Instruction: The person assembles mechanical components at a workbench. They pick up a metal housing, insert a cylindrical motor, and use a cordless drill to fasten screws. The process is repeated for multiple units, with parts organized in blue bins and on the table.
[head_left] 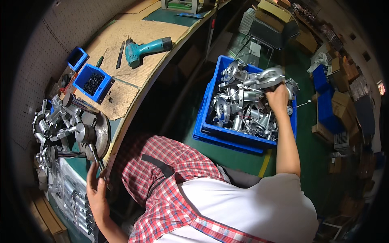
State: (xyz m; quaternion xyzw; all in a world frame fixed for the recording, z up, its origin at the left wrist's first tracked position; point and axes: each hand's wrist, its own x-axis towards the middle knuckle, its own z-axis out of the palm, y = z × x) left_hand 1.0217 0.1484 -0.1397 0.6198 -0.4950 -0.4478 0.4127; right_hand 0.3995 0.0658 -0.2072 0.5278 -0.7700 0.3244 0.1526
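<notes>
My right hand (278, 95) is closed on a silver metal casting (270, 77) with a round ring-shaped end, at the top of a blue crate. The crate (239, 133) is heaped with similar silver castings (247, 97), some with thin wires. At the lower left, my left hand (97, 196) is raised beside the bench, fingers and thumb apart. Its fingertips are close to the lever (94, 153) of a bench fixture with a round metal base (103, 131); whether they touch it is hard to tell. More silver castings (48, 125) are piled beside the fixture.
On the cardboard-covered bench (150, 30) lie a teal cordless drill (146, 49), a dark flat tool (120, 54), a screwdriver (101, 60) and a blue bin of black screws (94, 83). Behind the crate stands a dark chair (265, 34). Boxes and blue bins (328, 109) line the right side.
</notes>
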